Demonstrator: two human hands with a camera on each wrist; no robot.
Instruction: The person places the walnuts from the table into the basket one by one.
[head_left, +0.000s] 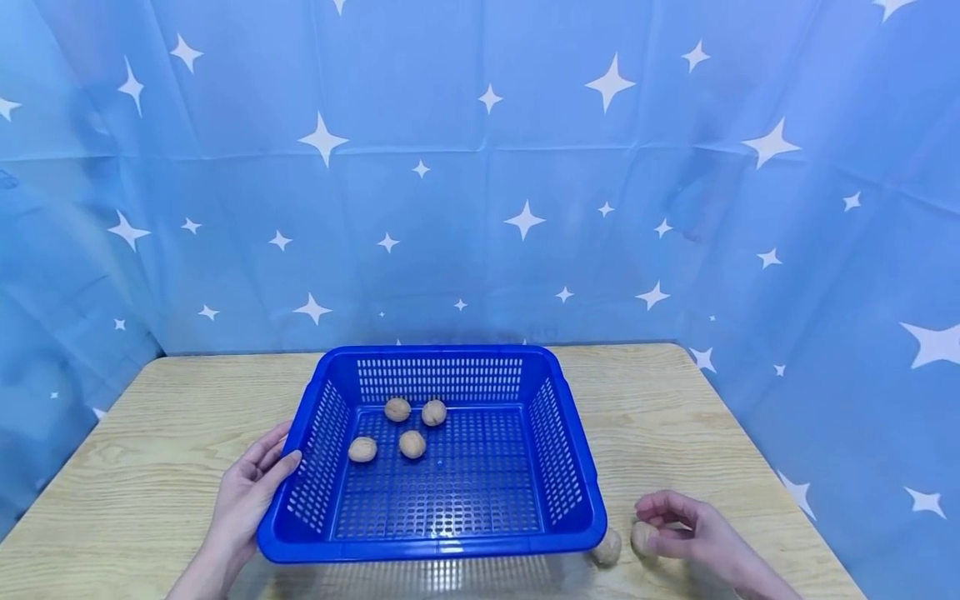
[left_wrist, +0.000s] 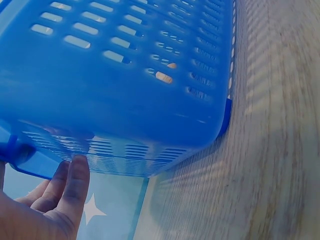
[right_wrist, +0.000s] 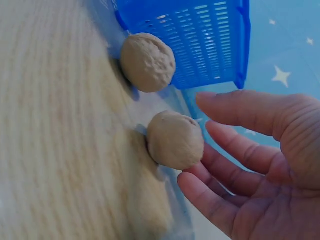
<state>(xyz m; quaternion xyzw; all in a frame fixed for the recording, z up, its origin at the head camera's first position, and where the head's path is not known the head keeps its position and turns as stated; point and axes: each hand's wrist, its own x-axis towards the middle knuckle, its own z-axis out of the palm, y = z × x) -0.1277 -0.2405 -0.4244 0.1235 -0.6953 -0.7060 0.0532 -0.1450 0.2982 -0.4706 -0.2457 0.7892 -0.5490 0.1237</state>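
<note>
A blue plastic basket (head_left: pixel 442 548) with slotted walls sits on the table, several walnuts (head_left: pixel 412 444) in its left and back part. My left hand (head_left: pixel 251 483) grips its left rim, thumb over the top; the left wrist view shows the fingers (left_wrist: pixel 75 182) against the outside under the rim. To the right of the basket lie two walnuts. One walnut (right_wrist: pixel 148 62) is close by the basket's front right corner, partly behind the rim in the head view. Around the other walnut (right_wrist: pixel 175 140) my right hand (head_left: pixel 690 533) is spread, the thumb (right_wrist: pixel 240 111) apart from it.
The light wood table (head_left: pixel 150 467) extends to both sides of the basket. A blue curtain (head_left: pixel 450 192) with white stars hangs behind the table and along its left and right sides.
</note>
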